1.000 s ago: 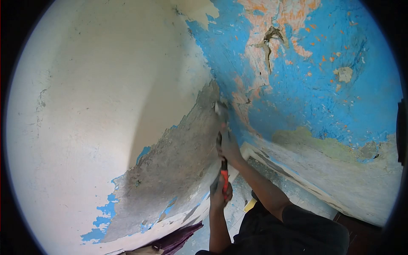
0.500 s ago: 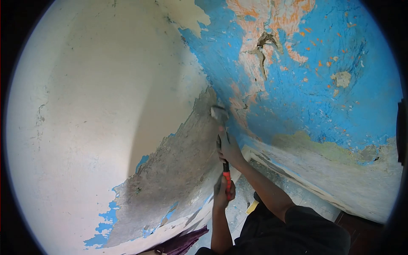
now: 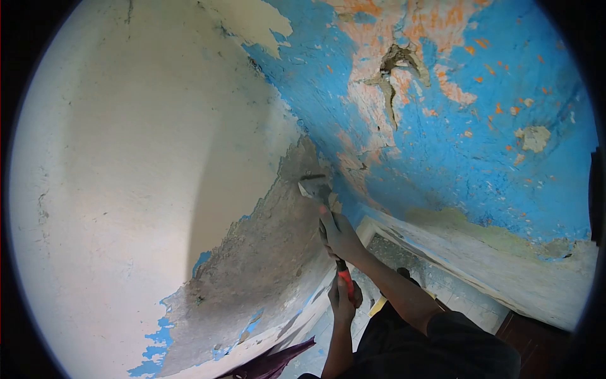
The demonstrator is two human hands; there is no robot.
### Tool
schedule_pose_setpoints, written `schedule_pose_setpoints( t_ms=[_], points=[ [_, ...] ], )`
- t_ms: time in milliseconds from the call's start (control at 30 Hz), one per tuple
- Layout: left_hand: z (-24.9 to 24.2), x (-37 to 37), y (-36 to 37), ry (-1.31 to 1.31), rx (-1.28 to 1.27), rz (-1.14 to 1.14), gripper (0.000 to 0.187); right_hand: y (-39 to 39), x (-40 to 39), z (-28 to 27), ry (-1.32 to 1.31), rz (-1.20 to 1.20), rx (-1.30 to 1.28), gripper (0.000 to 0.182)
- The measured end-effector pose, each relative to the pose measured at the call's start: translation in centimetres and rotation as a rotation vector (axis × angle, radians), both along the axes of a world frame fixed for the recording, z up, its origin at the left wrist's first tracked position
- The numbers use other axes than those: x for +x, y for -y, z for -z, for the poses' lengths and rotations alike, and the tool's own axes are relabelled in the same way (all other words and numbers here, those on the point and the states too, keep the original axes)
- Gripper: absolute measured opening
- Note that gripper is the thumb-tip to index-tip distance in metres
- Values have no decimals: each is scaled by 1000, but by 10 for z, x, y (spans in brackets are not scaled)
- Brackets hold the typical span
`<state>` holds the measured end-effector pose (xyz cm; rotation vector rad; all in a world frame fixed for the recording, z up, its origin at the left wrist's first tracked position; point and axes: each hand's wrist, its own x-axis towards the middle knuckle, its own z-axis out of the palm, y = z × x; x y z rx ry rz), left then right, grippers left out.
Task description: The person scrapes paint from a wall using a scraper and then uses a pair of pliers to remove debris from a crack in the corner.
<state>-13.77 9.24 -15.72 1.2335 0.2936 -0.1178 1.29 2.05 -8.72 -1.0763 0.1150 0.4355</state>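
Observation:
A long-handled scraper (image 3: 316, 187) with a wide metal blade and a red and black handle points up toward the corner of two walls. Its blade is at the bare grey plaster patch (image 3: 252, 271) on the left wall. My right hand (image 3: 341, 237) is wrapped round the upper handle, just below the blade. Lower down, my left hand (image 3: 344, 299) grips the red end of the handle. A small tan flake (image 3: 335, 203) shows beside the blade. Cream paint (image 3: 158, 158) with a ragged edge borders the patch.
The right wall (image 3: 442, 164) has blue paint with pinkish and orange patches, and a deep crack (image 3: 392, 88) high up. Dark purple cloth (image 3: 278, 361) lies low at the left. Pale floor tiles (image 3: 470, 306) carry debris, and something yellow (image 3: 377, 307) shows beside my dark clothing.
The scraper blade and both hands have moved down along the corner, the blade also slightly left. The tan flake now shows beside the blade. The view has shifted a little.

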Motion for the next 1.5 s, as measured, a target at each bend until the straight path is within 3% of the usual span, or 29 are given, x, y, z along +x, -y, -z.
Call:
schedule_pose_setpoints(
  t_ms=[100,267,400,500,667,767,933,1033,1067,1200,1300,1333,1400,1500],
  points=[
    [-6,-18,13,-92,-111,-54,42,-8,-11,24,21,-5,-17,53],
    [-5,10,-6,-41,-18,24,39,-1,7,-11,37,65,1,53],
    [-22,-8,5,-66,-22,-7,42,-8,-5,4,91,22,-51,53],
    [-26,14,-16,-94,5,77,43,-4,11,-21,14,98,20,54],
    [-26,-10,-5,-104,-14,-18,42,-8,-4,-10,26,14,23,52],
    [-42,19,-15,-68,74,57,41,-4,5,-26,33,83,3,52],
    [-33,-6,-9,-89,-51,-7,43,-13,-1,-22,73,59,-32,56],
    [-51,22,-15,-65,118,47,42,-12,4,-17,122,111,-47,56],
    [-66,30,-22,-97,66,94,43,-11,8,-34,87,125,-8,56],
    [-51,-1,-20,-113,31,-21,46,-19,-5,-27,101,84,-4,55],
    [-52,17,-24,-57,199,-17,47,-23,12,-24,185,230,-30,54],
    [-91,32,-21,-59,192,75,49,-23,10,-27,163,233,-14,54],
    [-79,27,-34,-89,142,57,48,-12,10,-64,36,157,114,54],
    [-74,-3,-23,-156,69,-8,49,-17,-8,-45,48,35,72,54]
  ],
)
